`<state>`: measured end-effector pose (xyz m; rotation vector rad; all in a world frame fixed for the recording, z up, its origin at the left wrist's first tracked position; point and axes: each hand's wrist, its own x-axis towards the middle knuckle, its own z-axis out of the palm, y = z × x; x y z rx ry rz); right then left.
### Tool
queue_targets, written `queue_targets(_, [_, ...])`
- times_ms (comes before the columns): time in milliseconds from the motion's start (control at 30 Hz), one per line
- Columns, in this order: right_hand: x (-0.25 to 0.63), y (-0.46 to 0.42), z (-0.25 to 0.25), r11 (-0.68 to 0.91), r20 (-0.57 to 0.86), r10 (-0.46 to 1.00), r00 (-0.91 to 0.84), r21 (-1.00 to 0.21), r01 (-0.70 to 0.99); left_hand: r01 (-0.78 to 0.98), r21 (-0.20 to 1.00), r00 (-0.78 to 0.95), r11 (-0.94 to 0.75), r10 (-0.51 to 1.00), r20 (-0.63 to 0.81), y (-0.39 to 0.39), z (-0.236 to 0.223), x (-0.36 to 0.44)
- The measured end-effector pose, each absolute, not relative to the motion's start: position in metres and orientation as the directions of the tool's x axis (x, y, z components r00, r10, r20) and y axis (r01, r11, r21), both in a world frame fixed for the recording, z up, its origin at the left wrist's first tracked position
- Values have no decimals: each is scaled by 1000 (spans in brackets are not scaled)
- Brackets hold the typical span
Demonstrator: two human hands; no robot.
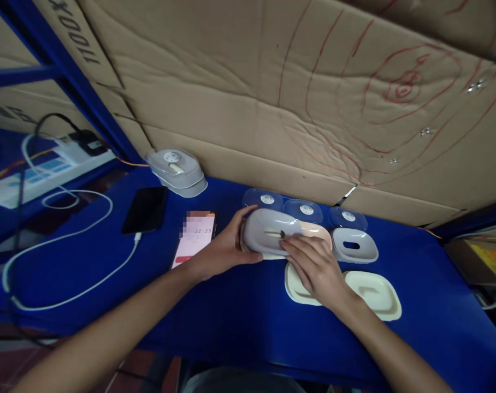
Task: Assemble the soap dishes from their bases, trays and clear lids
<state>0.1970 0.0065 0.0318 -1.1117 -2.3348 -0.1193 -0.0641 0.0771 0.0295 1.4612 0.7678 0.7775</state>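
Observation:
My left hand (227, 245) grips the left end of a grey oval soap dish (260, 221), thumb on the near edge and fingers round the far side. A pale raised piece shows in the slot of this dish, and a cream edge shows beneath it. My right hand (317, 262) has its bent fingers together at the slot, touching the dish's right part. Behind that hand lies a peach dish (320, 233), partly covered. Under the wrist sits a cream tray (295, 284), with a second cream tray (373, 295) to its right.
A white slotted dish (365, 245) lies at the right. Clear lids (348, 217) with round stickers line the cardboard wall (211, 71). Stacked dishes (176, 174) stand at the back left. A lit phone (194, 234), a dark phone (145, 210), a white cable (84, 303) and a power strip (47, 177) occupy the left.

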Motion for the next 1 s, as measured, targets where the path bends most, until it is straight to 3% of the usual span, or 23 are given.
queue_targets(100, [195, 9, 32, 668, 524, 667, -530, -104, 737, -148, 978, 581, 150, 813, -37, 75, 31, -60])
queue_targets(267, [198, 12, 30, 692, 476, 657, -585, -72, 718, -224, 933, 527, 282, 840, -127, 77, 30, -61])
queue_targets(467, [186, 18, 29, 670, 429, 660, -617, 35, 741, -382, 838, 478, 389, 860, -181, 81, 25, -61])
queue_targets(600, [188, 18, 38, 679, 516, 610, -602, 52, 733, -363, 842, 541, 399, 826, -158, 81, 25, -64])
queue_targets(667, [198, 16, 41, 677, 558, 618, -554, -20, 736, -279, 916, 515, 288, 850, -110, 91, 24, -66])
queue_targets(733, [214, 13, 40, 645, 583, 661, -472, -120, 754, -94, 995, 423, 13, 906, 28, 112, 20, -67])
queue_targets(767, [222, 11, 39, 620, 594, 682, -426, -162, 767, 68, 980, 393, -188, 908, 147, 127, 17, -67])
queue_targets(833, [235, 7, 34, 578, 620, 703, -348, -215, 787, 372, 796, 496, -478, 827, 264, 162, 12, -65])
queue_targets(900, [244, 3, 28, 560, 635, 705, -315, -227, 797, 540, 653, 587, -530, 794, 159, 193, 8, -60])
queue_targets(1000, [251, -1, 24, 555, 637, 701, -321, -203, 807, 578, 636, 592, -511, 799, 105, 218, 10, -54])
